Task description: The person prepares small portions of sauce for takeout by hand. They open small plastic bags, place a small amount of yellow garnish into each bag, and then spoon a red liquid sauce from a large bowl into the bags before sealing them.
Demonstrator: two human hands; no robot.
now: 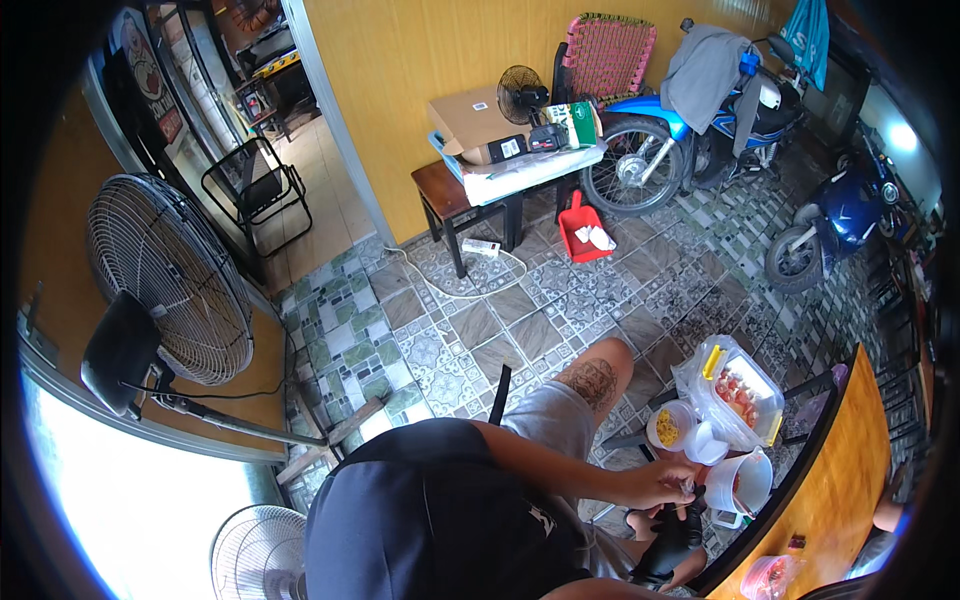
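Note:
My bare left hand (pixel 660 484) pinches the top of a small clear plastic bag (pixel 687 487). My right hand (pixel 675 536), in a black glove, is just below, with its fingers up against the bag; how firmly it grips is hard to see. Beside my hands stands a translucent plastic pitcher (pixel 739 480) with something red and a utensil inside. A white plastic bowl (pixel 705 444) and a round tub of yellow rubber bands (pixel 667 426) stand beyond it. Past these, a clear box with yellow latches (pixel 772 397) holds several small packets with red contents.
A wooden table (pixel 832 480) rises at right, with a bag of pink items (pixel 769 576) on it. A pedestal fan (pixel 172 281) stands at left, a second fan (pixel 259 551) below. A red dustpan (pixel 583 232), a loaded bench (pixel 442 187) and a motorcycle (pixel 675 142) are farther off.

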